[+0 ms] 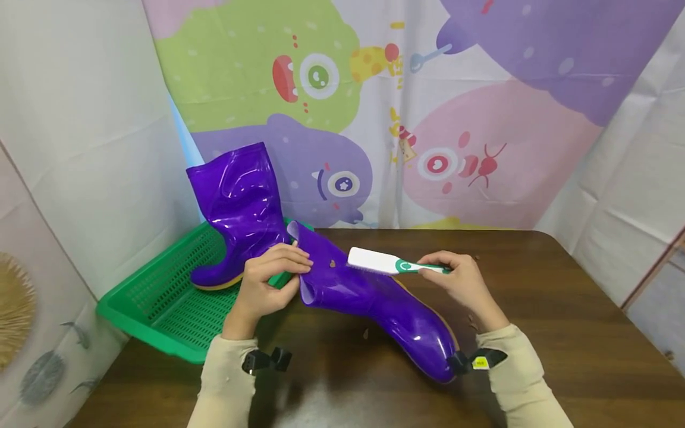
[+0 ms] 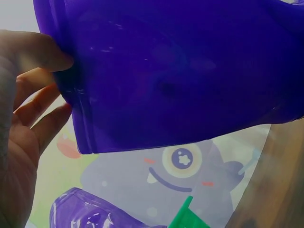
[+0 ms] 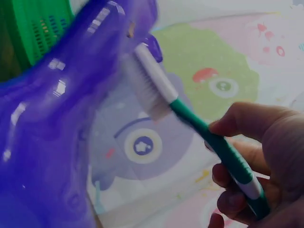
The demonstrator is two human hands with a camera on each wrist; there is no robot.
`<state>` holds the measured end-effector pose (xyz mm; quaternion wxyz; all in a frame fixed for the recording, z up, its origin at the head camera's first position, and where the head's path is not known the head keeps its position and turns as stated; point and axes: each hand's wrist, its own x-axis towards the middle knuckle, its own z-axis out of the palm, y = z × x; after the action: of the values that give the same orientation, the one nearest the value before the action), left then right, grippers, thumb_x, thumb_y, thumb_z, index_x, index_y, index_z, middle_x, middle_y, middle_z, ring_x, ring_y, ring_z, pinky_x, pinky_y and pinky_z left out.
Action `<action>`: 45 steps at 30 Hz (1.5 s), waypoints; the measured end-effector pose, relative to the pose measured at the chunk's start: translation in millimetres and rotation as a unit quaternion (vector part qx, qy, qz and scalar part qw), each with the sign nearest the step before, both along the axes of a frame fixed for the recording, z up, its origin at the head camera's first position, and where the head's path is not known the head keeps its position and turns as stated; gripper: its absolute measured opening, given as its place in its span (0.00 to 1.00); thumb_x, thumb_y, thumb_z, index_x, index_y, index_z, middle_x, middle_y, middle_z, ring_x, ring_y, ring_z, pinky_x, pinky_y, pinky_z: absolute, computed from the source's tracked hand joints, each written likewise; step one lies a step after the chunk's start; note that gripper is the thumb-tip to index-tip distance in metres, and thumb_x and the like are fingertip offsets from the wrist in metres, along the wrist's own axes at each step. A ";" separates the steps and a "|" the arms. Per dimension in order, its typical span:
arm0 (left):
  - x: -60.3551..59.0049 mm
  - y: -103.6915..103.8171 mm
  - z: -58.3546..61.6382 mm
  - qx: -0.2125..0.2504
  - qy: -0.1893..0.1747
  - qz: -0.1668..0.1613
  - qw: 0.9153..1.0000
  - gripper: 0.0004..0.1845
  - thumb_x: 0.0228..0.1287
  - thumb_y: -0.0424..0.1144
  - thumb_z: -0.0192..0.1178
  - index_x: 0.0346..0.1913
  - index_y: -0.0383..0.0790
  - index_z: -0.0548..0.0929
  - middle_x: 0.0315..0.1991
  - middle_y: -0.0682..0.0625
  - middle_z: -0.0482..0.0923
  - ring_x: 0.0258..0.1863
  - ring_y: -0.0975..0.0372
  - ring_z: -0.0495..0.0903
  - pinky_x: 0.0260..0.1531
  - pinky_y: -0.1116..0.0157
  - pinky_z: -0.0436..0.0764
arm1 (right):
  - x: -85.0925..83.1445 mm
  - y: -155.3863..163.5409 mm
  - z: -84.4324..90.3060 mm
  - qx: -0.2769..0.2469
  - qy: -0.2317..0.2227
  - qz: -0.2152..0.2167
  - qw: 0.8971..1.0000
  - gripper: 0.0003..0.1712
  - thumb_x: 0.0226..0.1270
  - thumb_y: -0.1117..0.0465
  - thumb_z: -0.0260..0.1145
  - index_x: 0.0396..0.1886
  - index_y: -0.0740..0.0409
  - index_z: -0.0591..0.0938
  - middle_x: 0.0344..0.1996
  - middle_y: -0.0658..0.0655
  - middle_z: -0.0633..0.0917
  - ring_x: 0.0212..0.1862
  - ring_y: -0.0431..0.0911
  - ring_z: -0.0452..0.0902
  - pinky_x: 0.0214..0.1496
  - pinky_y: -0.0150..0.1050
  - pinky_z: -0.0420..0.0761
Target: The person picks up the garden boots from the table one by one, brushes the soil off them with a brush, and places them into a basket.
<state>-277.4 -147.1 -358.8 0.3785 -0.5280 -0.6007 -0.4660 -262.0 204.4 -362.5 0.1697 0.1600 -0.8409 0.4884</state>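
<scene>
A shiny purple rain boot (image 1: 342, 288) lies tilted over the table, its toe toward the front right. My left hand (image 1: 270, 279) pinches the rim of its shaft, the thumb on one side and the fingers at the opening, as the left wrist view shows. In my right hand (image 1: 462, 282) is the green grip of a white-headed scrubbing brush (image 1: 373, 260). The bristles face the boot, right at its shaft. A small brown speck (image 1: 332, 263) sits on the shaft near the brush head. The right wrist view shows the bristles (image 3: 145, 90) edge-on beside the boot.
Behind my left hand, a second purple boot (image 1: 243, 208) stands in a green plastic basket (image 1: 160, 339) at the table's left. Small brown bits (image 1: 366, 334) are scattered on the brown table (image 1: 578, 333). A cartoon-printed cloth (image 1: 385, 119) hangs behind the table.
</scene>
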 end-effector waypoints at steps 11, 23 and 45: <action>0.0 1.9 -0.5 0.000 0.000 -0.013 1.000 0.10 0.47 0.20 0.58 0.31 0.30 0.87 0.31 0.40 0.85 0.38 0.48 0.83 0.59 0.51 0.75 | 12.7 -24.4 4.2 -0.132 -0.027 0.106 0.985 0.10 0.63 0.71 0.70 0.41 0.74 0.84 0.30 0.47 0.87 0.31 0.38 0.78 0.31 0.30 0.79; 2.6 0.7 1.9 -0.003 -0.006 -0.019 1.000 0.10 0.48 0.19 0.59 0.31 0.30 0.87 0.32 0.40 0.85 0.39 0.49 0.83 0.60 0.50 0.75 | -5.8 -5.6 -12.6 -0.017 -0.014 0.025 0.999 0.09 0.57 0.71 0.73 0.38 0.68 0.87 0.28 0.58 0.87 0.26 0.39 0.73 0.28 0.29 0.73; 0.9 1.4 1.6 0.002 -0.007 -0.014 1.000 0.10 0.45 0.17 0.60 0.30 0.29 0.87 0.32 0.39 0.85 0.39 0.47 0.83 0.60 0.50 0.74 | 12.2 -29.5 4.9 -0.096 -0.063 0.113 0.987 0.09 0.66 0.69 0.68 0.43 0.70 0.84 0.33 0.52 0.85 0.31 0.42 0.79 0.32 0.32 0.80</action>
<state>-276.5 -145.8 -357.1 0.3688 -0.5325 -0.5945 -0.4764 -249.8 174.9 -357.7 0.0751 0.2059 -0.7758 0.5917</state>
